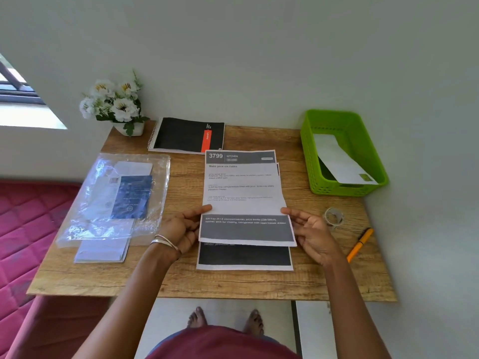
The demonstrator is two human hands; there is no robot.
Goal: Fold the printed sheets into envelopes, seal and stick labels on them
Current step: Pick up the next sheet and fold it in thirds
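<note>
- Wood-grain laminate desk (233, 283): stack of white printed paper sheets (245, 187) lies at centre; the top sheet's near edge is raised off the dark-banded sheet beneath.
- Left hand (181, 226): fingers pinch the top sheet's left edge; thin metal bangles on the wrist.
- Right hand (311, 229): fingertips touch the sheet's right edge; grip cannot be told.
- Crinkled clear plastic bag (114, 198), left, holds white envelopes (103, 250) and a blue card.
- Green perforated plastic basket (342, 151), far right, contains one white envelope.
- Clear tape roll (333, 217) and orange pen (360, 244) lie near the right hand.
- Black spiral-bound notebook (186, 136) lies at rear.
</note>
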